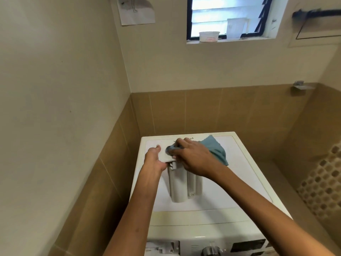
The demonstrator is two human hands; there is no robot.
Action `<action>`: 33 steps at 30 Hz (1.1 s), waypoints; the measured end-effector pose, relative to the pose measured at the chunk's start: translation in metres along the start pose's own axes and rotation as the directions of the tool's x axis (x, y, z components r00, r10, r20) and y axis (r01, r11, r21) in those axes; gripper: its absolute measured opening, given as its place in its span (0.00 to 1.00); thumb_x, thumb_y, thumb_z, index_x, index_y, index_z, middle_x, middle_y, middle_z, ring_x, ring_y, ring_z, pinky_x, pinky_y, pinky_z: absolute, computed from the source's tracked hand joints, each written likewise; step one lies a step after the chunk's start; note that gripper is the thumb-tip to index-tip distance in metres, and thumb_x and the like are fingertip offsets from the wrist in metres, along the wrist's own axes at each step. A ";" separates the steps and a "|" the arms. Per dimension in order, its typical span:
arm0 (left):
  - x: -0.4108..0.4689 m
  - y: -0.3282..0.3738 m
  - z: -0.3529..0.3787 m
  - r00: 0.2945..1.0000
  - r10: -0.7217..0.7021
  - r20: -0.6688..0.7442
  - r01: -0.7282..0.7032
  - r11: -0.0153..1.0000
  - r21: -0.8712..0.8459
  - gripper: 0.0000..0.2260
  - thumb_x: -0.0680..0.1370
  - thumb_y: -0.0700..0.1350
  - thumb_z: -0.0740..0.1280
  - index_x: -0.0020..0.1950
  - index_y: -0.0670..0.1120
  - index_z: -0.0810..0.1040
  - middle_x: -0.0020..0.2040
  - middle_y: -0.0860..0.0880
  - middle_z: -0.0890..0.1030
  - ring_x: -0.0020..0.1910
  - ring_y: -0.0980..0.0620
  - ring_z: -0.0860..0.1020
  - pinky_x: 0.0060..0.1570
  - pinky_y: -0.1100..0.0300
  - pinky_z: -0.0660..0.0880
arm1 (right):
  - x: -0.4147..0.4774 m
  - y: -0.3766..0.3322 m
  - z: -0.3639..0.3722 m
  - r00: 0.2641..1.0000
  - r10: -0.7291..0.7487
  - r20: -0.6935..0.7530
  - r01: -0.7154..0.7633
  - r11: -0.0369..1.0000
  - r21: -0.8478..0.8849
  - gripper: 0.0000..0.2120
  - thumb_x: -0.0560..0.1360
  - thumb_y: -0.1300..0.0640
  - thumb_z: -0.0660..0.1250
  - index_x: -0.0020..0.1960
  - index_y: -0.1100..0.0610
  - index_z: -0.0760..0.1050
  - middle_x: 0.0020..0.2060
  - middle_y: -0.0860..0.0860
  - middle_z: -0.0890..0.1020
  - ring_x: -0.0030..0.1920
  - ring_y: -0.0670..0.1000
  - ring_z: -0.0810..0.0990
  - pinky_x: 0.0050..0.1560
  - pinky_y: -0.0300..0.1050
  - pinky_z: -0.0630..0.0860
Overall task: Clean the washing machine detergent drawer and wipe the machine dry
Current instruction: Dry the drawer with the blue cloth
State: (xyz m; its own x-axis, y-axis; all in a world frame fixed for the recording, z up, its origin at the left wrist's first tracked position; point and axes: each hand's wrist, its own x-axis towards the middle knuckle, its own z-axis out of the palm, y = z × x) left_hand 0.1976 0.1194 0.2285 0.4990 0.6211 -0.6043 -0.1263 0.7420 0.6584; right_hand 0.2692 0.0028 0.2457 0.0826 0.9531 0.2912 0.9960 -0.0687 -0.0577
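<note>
I see through one wide-angle head camera, standing close to the white front-loading washing machine. It looks forward and down across the top into the beige-and-brown tiled wall corner, with the black-framed louvre window high ahead.

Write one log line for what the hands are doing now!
left hand: holds drawer | right hand: grips cloth, wiping drawer front | drawer: out, lying on washing machine

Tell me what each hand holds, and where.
Right hand grips the blue cloth by its bunched end; left hand holds the detergent drawer by its front panel.
</note>
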 end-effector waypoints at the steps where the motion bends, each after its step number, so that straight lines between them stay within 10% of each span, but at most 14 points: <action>1: 0.000 0.001 -0.001 1.000 -0.013 0.010 0.013 1.000 0.016 0.09 0.82 0.41 0.55 0.60 0.41 0.70 0.51 0.40 0.76 0.48 0.40 0.76 0.33 0.49 0.76 | 0.003 -0.003 0.001 0.999 -0.049 0.012 0.049 0.998 0.047 0.15 0.79 0.52 0.58 0.64 0.50 0.75 0.55 0.55 0.74 0.52 0.54 0.72 0.46 0.48 0.67; 3: 0.000 0.003 -0.003 0.999 -0.045 0.030 0.045 0.999 0.022 0.10 0.82 0.44 0.53 0.54 0.41 0.72 0.46 0.41 0.77 0.40 0.44 0.76 0.26 0.57 0.76 | 0.012 -0.005 0.000 0.992 -0.102 0.072 0.089 0.983 0.160 0.14 0.79 0.51 0.59 0.61 0.49 0.77 0.57 0.53 0.73 0.53 0.52 0.71 0.50 0.47 0.68; 9: 0.001 0.003 -0.007 0.998 -0.015 0.057 0.017 0.999 -0.033 0.26 0.79 0.62 0.51 0.61 0.43 0.74 0.52 0.40 0.78 0.53 0.38 0.76 0.55 0.44 0.70 | 0.041 0.007 -0.003 0.950 -0.049 0.308 -0.065 0.935 0.350 0.14 0.79 0.53 0.60 0.60 0.55 0.78 0.56 0.53 0.69 0.46 0.49 0.70 0.49 0.42 0.67; 15: 0.005 0.002 -0.003 0.992 0.019 0.128 -0.026 0.998 0.050 0.27 0.75 0.67 0.55 0.46 0.44 0.78 0.36 0.42 0.81 0.39 0.41 0.78 0.39 0.52 0.74 | 0.056 0.003 0.014 0.950 0.158 0.270 -0.176 0.983 0.044 0.17 0.81 0.50 0.51 0.58 0.56 0.75 0.53 0.55 0.68 0.52 0.56 0.72 0.47 0.47 0.65; 21: 0.011 -0.002 -0.005 0.985 0.108 0.138 -0.142 0.955 0.262 0.15 0.74 0.47 0.70 0.57 0.42 0.77 0.36 0.44 0.83 0.28 0.49 0.81 0.25 0.57 0.78 | 0.059 0.011 0.009 0.911 0.296 0.288 -0.298 0.954 -0.040 0.17 0.79 0.51 0.54 0.58 0.61 0.75 0.59 0.56 0.69 0.58 0.57 0.72 0.55 0.50 0.66; 26: 0.010 -0.013 0.000 0.984 0.106 0.145 -0.141 0.956 0.257 0.14 0.73 0.29 0.66 0.57 0.39 0.75 0.38 0.44 0.83 0.37 0.47 0.80 0.31 0.57 0.78 | 0.052 0.035 0.001 0.877 0.359 0.319 -0.356 0.932 -0.071 0.18 0.80 0.51 0.52 0.60 0.59 0.74 0.60 0.57 0.68 0.61 0.58 0.70 0.60 0.52 0.65; 33: 0.012 -0.021 0.022 0.982 0.179 -0.056 -0.149 0.925 0.349 0.29 0.67 0.31 0.66 0.68 0.39 0.66 0.62 0.40 0.74 0.59 0.40 0.74 0.46 0.56 0.76 | 0.038 0.064 0.002 0.843 0.472 0.258 -0.461 0.881 -0.102 0.18 0.80 0.51 0.53 0.64 0.56 0.73 0.63 0.54 0.67 0.63 0.56 0.69 0.64 0.56 0.63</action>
State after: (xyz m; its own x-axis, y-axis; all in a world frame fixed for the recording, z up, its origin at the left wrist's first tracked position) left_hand 0.2248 0.1053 0.2174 0.4194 0.7572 -0.5008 0.1082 0.5061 0.8557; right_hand 0.3358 0.0359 0.2509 0.5303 0.8474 -0.0278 0.8431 -0.5305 -0.0874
